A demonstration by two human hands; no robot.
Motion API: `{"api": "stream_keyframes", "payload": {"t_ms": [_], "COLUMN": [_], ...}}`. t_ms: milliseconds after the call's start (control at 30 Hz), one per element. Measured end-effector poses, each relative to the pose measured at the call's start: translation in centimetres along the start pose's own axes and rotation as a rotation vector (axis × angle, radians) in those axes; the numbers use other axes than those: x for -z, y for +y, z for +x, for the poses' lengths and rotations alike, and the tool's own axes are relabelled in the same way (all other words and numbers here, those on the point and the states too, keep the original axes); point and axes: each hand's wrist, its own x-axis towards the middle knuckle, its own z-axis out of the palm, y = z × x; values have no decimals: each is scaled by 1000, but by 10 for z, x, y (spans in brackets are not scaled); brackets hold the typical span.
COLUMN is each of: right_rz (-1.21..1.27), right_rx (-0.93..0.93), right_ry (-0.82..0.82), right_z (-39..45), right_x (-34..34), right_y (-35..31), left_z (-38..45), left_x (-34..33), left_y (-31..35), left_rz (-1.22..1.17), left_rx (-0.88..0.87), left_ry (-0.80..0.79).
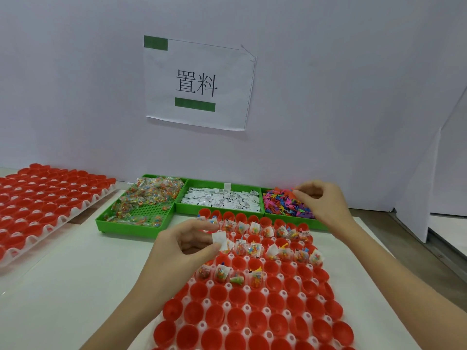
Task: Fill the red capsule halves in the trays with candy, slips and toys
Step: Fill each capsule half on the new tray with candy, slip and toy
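your left hand (182, 246) is over the far left part of the white plastic tray of red capsule halves (252, 294) right in front of you, and its thumb and first finger pinch a small white paper slip (219, 239). your right hand (321, 200) reaches to the far right, over the pile of tiny bright plastic toys (283, 202) in the right green plastic bin (321, 224); its fingers are curled and their tips are down at the toys, but you cannot tell if they hold one. the far rows of red halves in the near tray already have little clear bags of coloured candy, white slips and small toys in them. one row nearer to you has only a few filled cups, and the rows closest to you are bare red cups. behind this tray sit three green bins side by side. the left green grid-bottom bin (141, 231) holds clear bags of mixed coloured candy (151, 195), heaped at its back. the middle green bin (182, 207) holds a pile of white printed slips (222, 199). far to your left, a second white tray of red capsule halves (43, 198) lies on the table, well apart from your hands. a white paper sign with black characters and green tape strips (197, 84) is stuck on the pale wall (328, 97) behind the bins. all of this rests on a white table top (75, 274).
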Motion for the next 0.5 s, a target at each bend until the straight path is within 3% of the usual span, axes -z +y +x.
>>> {"api": "stream_keyframes", "payload": {"t_ms": [267, 500], "right_rz": [241, 203], "right_rx": [156, 186], "right_ry": [-310, -240], "right_z": [-135, -164], "right_x": [-4, -21], "right_y": [-64, -61], "left_z": [-11, -19], "left_x": [-13, -23], "left_y": [8, 9], "left_rz": [-74, -40], "left_rx": [-6, -30], "left_ry": [-65, -279]}}
